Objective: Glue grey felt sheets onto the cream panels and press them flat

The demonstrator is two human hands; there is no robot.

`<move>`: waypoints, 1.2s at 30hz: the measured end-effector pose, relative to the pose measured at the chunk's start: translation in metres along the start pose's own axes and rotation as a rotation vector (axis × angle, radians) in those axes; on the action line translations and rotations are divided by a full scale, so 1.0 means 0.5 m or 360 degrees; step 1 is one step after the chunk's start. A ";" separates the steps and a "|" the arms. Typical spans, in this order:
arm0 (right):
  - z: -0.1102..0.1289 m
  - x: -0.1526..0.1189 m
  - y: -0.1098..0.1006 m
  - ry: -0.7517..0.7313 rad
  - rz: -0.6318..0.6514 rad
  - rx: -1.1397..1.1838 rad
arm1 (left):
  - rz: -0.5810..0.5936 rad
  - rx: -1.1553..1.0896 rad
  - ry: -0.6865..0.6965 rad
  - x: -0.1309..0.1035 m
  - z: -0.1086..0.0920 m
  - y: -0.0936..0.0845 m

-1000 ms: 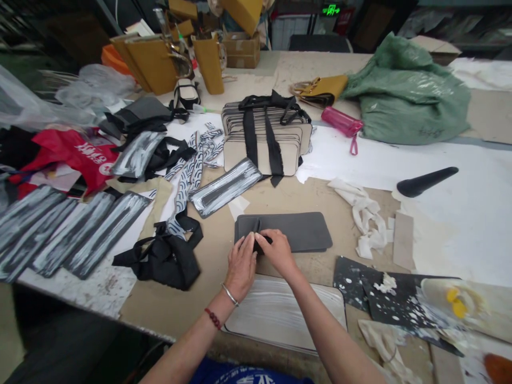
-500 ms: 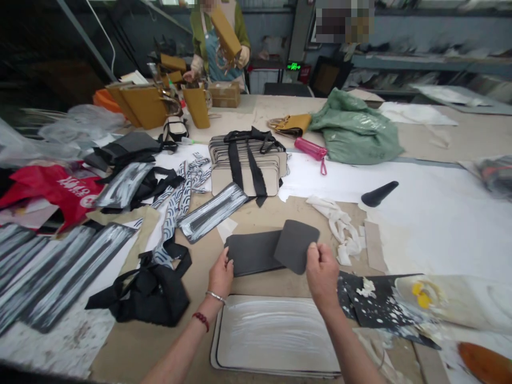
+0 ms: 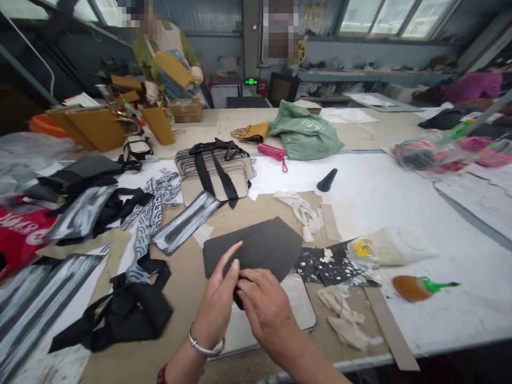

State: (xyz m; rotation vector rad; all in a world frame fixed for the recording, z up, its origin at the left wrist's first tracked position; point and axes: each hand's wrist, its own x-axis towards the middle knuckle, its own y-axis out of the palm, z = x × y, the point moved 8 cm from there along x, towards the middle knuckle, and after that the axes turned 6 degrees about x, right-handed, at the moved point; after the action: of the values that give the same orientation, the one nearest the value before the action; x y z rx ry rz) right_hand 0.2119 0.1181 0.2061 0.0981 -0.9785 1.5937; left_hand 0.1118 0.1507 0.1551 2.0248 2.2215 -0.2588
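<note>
Dark grey flat panels (image 3: pixel 264 242), one overlapping another, are held over the bench in front of me. My left hand (image 3: pixel 216 306) holds their near edge, thumb upright and one finger stretched along the surface; its other fingers are hidden. Close against it, my right hand (image 3: pixel 270 306) is closed, its fingers bent at the same near edge. Below both hands lies a cream panel (image 3: pixel 302 301) with a dark rim and whitish smears, partly covered by my hands.
Left are black cloth straps (image 3: pixel 138 312) and a white-smeared strip (image 3: pixel 186 221). Beyond stands a stack of cream panels (image 3: pixel 232 184). At right lie a glue-spotted black sheet (image 3: pixel 310 266) and an orange-brown bottle (image 3: pixel 412 288). Across the table a person (image 3: pixel 168 58) handles a mustard-coloured bag.
My hands have come together at the near edge of the dark grey panels; before, they were apart at opposite sides. The view has swung to the right.
</note>
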 end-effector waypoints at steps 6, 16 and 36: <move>-0.176 -0.082 -0.150 0.0774 -0.0539 0.0054 | 0.0229 -0.0262 -0.0246 -0.048 0.076 -0.049; -0.262 -0.304 -0.028 0.1839 0.0259 0.1693 | 0.0208 -0.0046 -0.0783 -0.129 0.184 -0.126; -0.303 -0.376 -0.077 0.2019 0.0480 0.0839 | -0.0144 0.0180 -0.0846 -0.193 0.319 -0.177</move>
State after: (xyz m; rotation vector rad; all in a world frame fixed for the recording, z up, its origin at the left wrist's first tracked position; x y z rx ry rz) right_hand 0.3667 0.0646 0.0246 -0.6563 0.4301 1.7014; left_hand 0.0290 0.0156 0.0230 1.6466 1.9893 -0.8391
